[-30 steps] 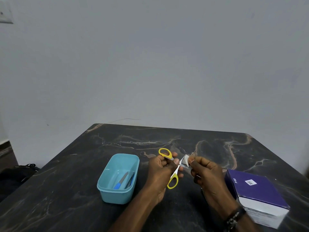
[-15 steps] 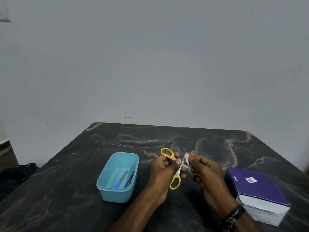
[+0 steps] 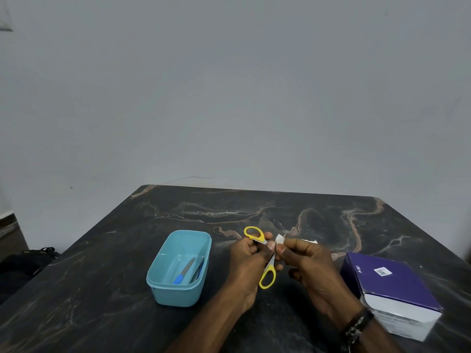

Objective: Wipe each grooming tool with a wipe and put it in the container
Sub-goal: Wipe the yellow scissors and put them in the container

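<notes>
My left hand (image 3: 248, 261) holds a small pair of yellow-handled scissors (image 3: 266, 277) near their pivot, above the table's middle. One yellow loop points up to the left, the other down. My right hand (image 3: 307, 266) pinches a small white wipe (image 3: 280, 239) against the blades, which are hidden under the fingers. To the left stands the light blue container (image 3: 163, 289), holding a blue-handled file (image 3: 183, 272) and another slim tool.
A purple and white box (image 3: 390, 291) lies on the dark marbled table (image 3: 102, 276) at the right, close to my right wrist. A small white scrap (image 3: 312, 241) lies just behind my right hand. A dark bag (image 3: 23, 266) sits on the floor at the left.
The scissors and both hands have shifted slightly while the wipe stays pinched at the blades. The container and box have not moved.
</notes>
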